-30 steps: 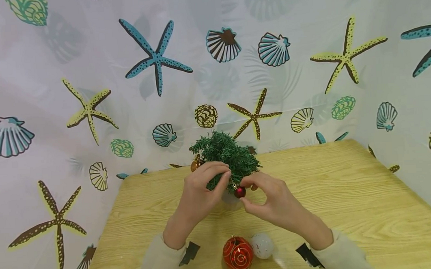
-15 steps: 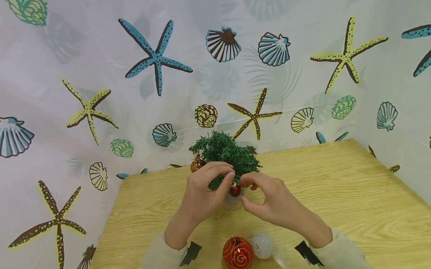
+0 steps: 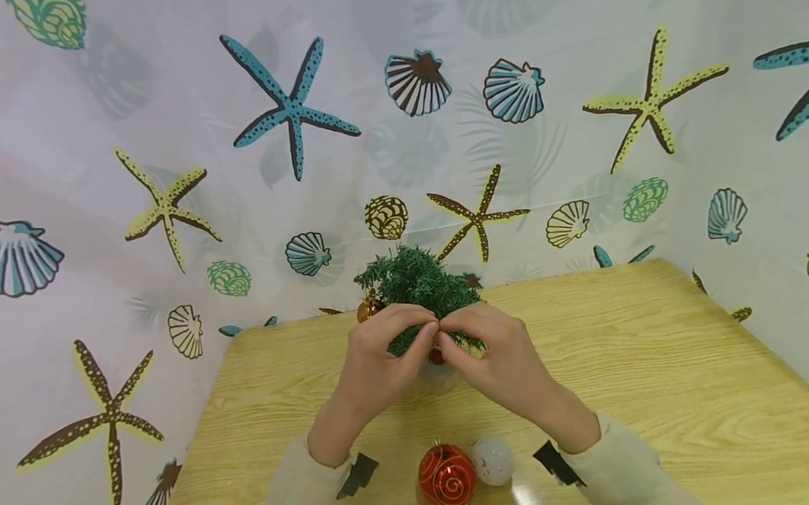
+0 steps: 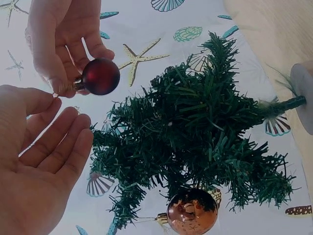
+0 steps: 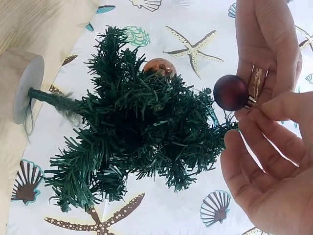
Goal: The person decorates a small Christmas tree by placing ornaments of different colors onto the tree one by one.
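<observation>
A small dark red Christmas bauble (image 4: 101, 77) with a gold cap hangs on a thin string in front of the little green artificial tree (image 3: 416, 278). My left hand (image 3: 380, 353) pinches that string between thumb and index finger. Fingertip to fingertip with it, my right hand (image 3: 497, 348) pinches at the string close to the cap, its other fingers loosely bent. Both hands partly cover the bauble in the head view. In the right wrist view the red bauble (image 5: 231, 93) sits beside the branch tips.
A shiny copper bauble (image 4: 192, 212) hangs from a branch on the tree's left side. The tree stands on a round pale base (image 5: 29, 88). Nearer on the wooden table (image 3: 631, 378) lie a red swirl-patterned bauble (image 3: 447, 477) and a white bauble (image 3: 492, 461). Patterned fabric (image 3: 557, 16) surrounds the table.
My right hand has moved left and slightly up from beside the red bauble to meet the left fingertips at the string. The bauble has shifted left; my left hand moved only slightly.
</observation>
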`<state>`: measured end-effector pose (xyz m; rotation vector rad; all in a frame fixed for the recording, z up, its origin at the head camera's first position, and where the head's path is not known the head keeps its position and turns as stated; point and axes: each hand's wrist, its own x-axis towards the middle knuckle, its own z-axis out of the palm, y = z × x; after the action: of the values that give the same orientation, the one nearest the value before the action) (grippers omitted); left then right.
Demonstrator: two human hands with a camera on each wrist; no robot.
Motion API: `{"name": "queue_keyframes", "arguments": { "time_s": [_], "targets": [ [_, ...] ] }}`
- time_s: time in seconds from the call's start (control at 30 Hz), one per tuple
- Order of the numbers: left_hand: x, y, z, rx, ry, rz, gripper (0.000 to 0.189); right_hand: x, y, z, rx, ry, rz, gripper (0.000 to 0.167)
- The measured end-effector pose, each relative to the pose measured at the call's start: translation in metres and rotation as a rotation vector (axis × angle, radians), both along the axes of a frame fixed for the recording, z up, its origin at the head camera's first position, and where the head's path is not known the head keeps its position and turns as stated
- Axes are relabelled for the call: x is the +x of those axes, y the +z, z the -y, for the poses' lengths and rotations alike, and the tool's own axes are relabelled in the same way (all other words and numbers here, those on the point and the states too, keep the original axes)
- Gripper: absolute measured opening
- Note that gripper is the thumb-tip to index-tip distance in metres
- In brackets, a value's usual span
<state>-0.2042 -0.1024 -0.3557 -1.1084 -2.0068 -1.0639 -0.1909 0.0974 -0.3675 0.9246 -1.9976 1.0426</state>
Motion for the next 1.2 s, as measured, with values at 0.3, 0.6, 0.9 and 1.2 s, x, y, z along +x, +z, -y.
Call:
{"name": "queue_keyframes", "arguments": {
  "time_s": [0.3, 0.6, 0.9, 1.2],
  "targets": [
    [-0.001, 0.0, 0.007, -0.01, 0.081, 0.022, 0.007, -0.004, 0.003, 0.004, -0.009, -0.021, -0.004, 0.011],
    [-0.007, 0.003, 0.005, 0.038, 0.147, 0.015, 0.005, -0.011, 0.008, 0.011, -0.032, -0.073, 0.026, 0.006],
    [-0.017, 0.005, 0.003, 0.104, 0.237, 0.023, 0.01, -0.021, 0.013, 0.022, -0.064, -0.138, 0.053, 0.005],
    [-0.022, 0.005, 0.001, 0.091, 0.293, 0.037, 0.01, -0.024, 0.015, 0.028, -0.085, -0.208, 0.095, 0.007]
  ]
}}
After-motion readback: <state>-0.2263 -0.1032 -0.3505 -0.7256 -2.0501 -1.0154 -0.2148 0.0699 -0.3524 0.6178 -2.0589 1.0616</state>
